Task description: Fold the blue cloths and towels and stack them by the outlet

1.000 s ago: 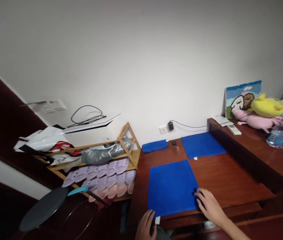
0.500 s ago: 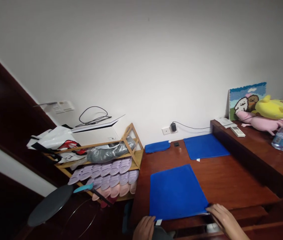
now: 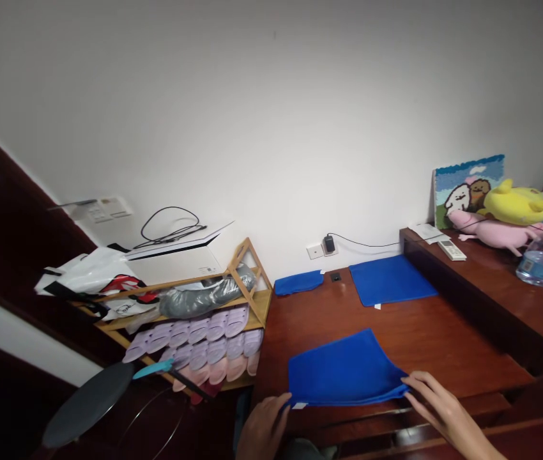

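Note:
A blue cloth [image 3: 338,370] lies near the front of the brown wooden desk [image 3: 310,313], its near edge lifted a little off the top. My left hand [image 3: 264,421] pinches the near left corner, beside a small white tag. At the near right corner, the thumb and fingers of my right hand [image 3: 432,406] are closed on the same cloth. Farther back lie a second blue cloth [image 3: 391,280], spread flat with a white tag at its near edge, and a narrow folded blue cloth [image 3: 299,282] by the wall.
A raised wooden ledge [image 3: 515,294] on the right holds a remote control [image 3: 452,249], a water bottle [image 3: 542,259] and plush toys [image 3: 520,203]. Left of the desk stands a shoe rack [image 3: 255,281] with several lilac clogs [image 3: 197,329]. A black charger [image 3: 329,243] is plugged into the wall.
Both hands have moved slightly up and away from the desk's front edge, raising the near edge of the cloth. The cloth now looks shorter front to back. The view has shifted slightly.

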`<action>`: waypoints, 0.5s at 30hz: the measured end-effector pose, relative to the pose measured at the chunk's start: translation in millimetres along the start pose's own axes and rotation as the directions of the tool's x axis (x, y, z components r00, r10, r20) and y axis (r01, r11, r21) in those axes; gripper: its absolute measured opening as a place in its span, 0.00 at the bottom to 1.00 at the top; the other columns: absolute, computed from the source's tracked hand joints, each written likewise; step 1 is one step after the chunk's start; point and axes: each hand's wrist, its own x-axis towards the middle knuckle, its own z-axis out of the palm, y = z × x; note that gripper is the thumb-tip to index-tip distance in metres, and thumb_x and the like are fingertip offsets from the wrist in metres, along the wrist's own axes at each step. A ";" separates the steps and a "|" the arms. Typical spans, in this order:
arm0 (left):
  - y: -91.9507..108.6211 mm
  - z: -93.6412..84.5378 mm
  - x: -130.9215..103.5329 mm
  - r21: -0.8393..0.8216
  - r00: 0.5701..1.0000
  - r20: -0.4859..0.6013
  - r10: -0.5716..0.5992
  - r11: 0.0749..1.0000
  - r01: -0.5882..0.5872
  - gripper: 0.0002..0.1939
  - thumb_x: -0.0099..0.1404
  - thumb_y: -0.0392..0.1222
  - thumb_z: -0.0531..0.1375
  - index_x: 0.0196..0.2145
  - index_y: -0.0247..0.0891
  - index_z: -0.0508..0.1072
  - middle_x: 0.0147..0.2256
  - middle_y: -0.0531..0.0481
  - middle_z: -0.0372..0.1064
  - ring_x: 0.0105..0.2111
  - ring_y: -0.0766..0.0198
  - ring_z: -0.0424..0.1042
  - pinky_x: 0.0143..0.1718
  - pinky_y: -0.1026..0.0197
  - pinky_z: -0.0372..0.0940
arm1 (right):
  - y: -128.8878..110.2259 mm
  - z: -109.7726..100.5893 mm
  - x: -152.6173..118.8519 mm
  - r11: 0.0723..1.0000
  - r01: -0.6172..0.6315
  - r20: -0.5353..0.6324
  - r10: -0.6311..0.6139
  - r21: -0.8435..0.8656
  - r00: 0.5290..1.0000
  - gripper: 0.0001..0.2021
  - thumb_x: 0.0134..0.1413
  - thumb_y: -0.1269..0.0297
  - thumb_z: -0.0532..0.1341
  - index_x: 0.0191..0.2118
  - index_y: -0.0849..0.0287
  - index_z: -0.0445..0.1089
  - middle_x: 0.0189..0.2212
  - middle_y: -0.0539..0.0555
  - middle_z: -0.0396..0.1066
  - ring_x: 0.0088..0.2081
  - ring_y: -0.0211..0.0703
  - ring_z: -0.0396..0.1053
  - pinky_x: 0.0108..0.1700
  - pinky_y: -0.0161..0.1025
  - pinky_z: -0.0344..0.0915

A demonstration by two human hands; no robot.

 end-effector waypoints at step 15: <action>0.9 -38.9 121.3 -0.221 0.931 0.353 -0.092 0.959 0.179 0.16 0.74 0.59 0.58 0.46 0.52 0.82 0.41 0.51 0.83 0.38 0.56 0.81 0.43 0.57 0.78 | -5.2 -149.0 90.5 0.989 0.068 -0.056 -0.076 -0.132 0.995 0.09 0.67 0.59 0.64 0.48 0.49 0.80 0.41 0.56 0.81 0.41 0.48 0.80 0.43 0.39 0.78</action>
